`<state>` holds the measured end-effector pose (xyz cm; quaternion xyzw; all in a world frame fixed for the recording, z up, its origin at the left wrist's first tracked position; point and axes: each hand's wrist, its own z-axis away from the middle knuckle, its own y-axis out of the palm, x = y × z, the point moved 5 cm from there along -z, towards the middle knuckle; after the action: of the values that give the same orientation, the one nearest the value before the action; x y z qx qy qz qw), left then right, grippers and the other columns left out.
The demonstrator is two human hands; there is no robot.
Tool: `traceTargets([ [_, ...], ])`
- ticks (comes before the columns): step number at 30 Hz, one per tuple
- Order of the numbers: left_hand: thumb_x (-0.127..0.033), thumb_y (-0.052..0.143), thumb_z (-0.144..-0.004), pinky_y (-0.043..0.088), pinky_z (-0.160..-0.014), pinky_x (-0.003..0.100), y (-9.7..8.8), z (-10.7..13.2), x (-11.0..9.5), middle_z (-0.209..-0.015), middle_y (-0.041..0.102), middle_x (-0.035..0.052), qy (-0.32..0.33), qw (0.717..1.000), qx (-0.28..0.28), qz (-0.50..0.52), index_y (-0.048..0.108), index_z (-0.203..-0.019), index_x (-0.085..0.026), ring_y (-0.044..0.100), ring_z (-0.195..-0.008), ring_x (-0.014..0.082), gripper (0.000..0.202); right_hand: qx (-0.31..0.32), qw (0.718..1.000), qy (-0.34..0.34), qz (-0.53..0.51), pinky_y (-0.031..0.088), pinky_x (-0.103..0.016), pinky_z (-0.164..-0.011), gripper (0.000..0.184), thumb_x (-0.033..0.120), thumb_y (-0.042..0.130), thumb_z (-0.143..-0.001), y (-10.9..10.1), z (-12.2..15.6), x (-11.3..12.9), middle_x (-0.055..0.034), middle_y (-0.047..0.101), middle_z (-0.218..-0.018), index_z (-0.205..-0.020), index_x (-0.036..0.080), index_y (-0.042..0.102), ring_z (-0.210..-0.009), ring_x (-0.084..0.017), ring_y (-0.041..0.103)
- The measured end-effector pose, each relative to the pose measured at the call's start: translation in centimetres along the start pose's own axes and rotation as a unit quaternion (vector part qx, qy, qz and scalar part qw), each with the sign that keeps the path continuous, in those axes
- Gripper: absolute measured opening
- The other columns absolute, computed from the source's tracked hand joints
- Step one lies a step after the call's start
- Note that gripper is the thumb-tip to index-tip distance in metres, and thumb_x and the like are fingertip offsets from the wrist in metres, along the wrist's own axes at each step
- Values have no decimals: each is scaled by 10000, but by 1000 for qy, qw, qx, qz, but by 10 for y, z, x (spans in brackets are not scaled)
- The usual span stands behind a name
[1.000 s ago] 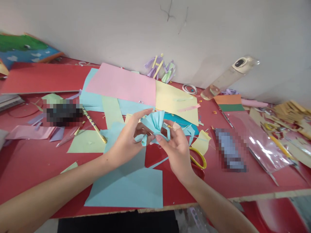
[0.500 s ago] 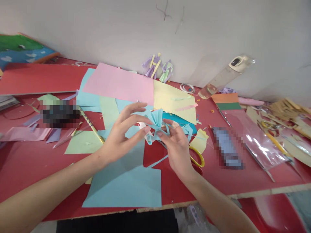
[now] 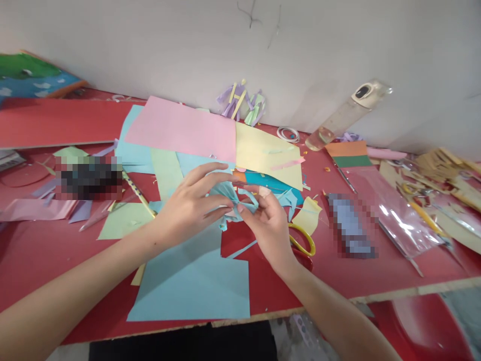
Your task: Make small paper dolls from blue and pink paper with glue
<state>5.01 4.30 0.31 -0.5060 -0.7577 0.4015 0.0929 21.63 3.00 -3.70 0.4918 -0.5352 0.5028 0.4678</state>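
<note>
Between my hands is a small piece of light-blue pleated paper (image 3: 224, 190), with a loop of the same paper at its right side. My right hand (image 3: 268, 220) pinches it near the middle between thumb and fingers. From the left, my left hand (image 3: 193, 198) closes its fingers on the pleated part, hiding some of it. Under the right hand lie scissors with a yellow handle loop (image 3: 304, 239); their blades are covered. A large light-blue sheet (image 3: 195, 291) lies on the red table below the hands.
Pink (image 3: 184, 125) and yellow (image 3: 263, 150) sheets lie behind the hands. Two small paper figures (image 3: 240, 103) lean on the wall. A clear bottle (image 3: 341, 118) stands tilted in view at the back right. A blurred-out dark object (image 3: 90, 180) lies left, a clear pouch (image 3: 398, 215) right.
My left hand has moved in from spread fingers to close on the pleated paper. The paper has tipped from upright over toward the left. My right hand keeps its pinch.
</note>
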Motion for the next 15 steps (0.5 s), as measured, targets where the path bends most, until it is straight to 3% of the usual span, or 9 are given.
traceTargets([
  [8, -151, 670, -908, 512, -1018, 563, 1, -1, -3, -1274, 687, 108, -49, 998, 5, -27, 726, -772, -185, 539, -1312, 360, 151, -28, 993, -49, 107, 574, -331, -709, 280, 280, 696, -864, 1, 3, 1, -33, 670, -1167, -1131, 318, 621, -907, -203, 663],
  [15, -149, 655, -903, 374, -1167, 625, 0, -3, -16, -1261, 705, 89, -56, 993, -4, -104, 710, -746, -186, 555, -1315, 356, 170, -46, 988, -67, 131, 551, -315, -669, 298, 248, 681, -855, 3, 4, 1, -38, 672, -1037, -1141, 290, 610, -860, -200, 646],
])
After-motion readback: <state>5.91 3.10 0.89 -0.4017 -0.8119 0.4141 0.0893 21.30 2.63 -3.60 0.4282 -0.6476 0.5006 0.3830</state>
